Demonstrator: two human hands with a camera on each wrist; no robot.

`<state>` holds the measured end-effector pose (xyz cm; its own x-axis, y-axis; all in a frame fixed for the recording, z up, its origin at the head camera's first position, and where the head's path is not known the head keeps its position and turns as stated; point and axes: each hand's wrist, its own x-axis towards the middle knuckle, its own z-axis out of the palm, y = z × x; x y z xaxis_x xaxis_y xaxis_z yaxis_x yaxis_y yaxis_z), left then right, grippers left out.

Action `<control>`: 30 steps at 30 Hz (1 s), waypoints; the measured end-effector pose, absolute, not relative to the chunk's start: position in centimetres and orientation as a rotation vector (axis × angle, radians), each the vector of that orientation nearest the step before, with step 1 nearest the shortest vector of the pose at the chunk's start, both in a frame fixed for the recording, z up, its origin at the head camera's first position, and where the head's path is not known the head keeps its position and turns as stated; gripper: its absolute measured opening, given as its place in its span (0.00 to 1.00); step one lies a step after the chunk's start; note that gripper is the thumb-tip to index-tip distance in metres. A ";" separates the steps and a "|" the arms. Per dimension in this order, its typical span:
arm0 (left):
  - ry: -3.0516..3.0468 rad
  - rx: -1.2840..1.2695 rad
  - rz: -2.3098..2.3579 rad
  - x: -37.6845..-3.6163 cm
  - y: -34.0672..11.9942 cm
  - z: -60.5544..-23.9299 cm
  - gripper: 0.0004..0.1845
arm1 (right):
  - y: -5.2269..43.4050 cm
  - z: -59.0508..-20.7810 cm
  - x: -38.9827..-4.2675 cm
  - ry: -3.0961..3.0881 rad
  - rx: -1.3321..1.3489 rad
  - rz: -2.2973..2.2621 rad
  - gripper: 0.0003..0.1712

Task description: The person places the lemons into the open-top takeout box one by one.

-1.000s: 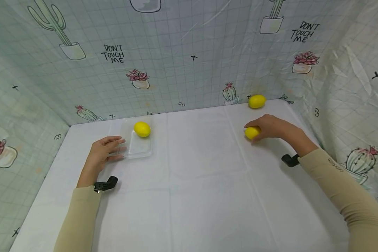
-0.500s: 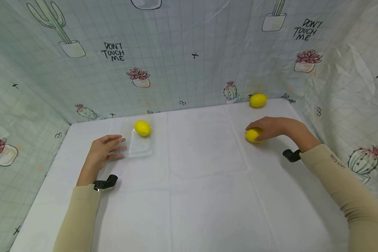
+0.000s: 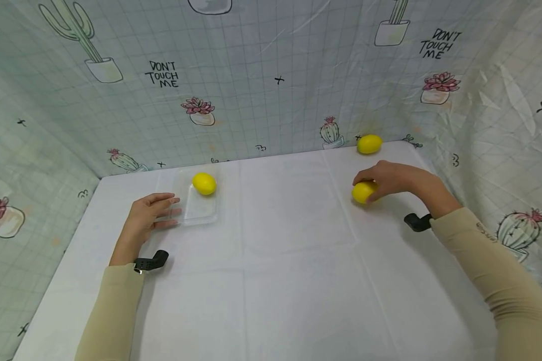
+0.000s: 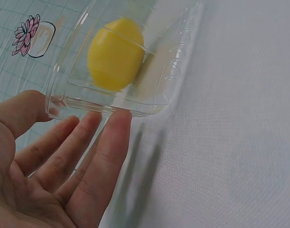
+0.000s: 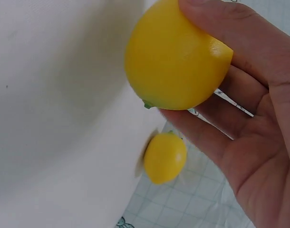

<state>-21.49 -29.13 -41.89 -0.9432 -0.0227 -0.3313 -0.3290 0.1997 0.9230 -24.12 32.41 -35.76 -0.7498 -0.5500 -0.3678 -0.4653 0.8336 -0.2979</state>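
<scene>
White tabletop (image 3: 293, 301), cactus-print backdrop (image 3: 253, 65): held lemon (image 3: 363, 192) toward the right

From my remote seat I see the right hand (image 3: 388, 179) pinching that lemon between thumb and fingers, near the tabletop's far right corner; whether it touches the surface I cannot tell. A second lemon (image 3: 369, 144) lies at the far edge. Toward the far left corner a clear container (image 3: 200, 220) carries a third lemon (image 3: 204, 184); the left hand (image 3: 149, 215), fingers extended and grasping nothing, touches its left wall. I judge the smooth skin calls for thumb opposite fingers and a gentle squeeze.
</scene>
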 end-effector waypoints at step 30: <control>2.224 -0.334 1.815 -21.5 -29.2 -41.7 0.34 | 26.1 -36.5 -24.6 2.869 -0.916 -0.631 0.34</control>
<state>-21.49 -29.16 -41.68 -0.9423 -0.0191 -0.3343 -0.3313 0.1974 0.9226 -24.60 26.12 -36.46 -0.8208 -0.5679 0.0623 -0.5416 0.7389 -0.4009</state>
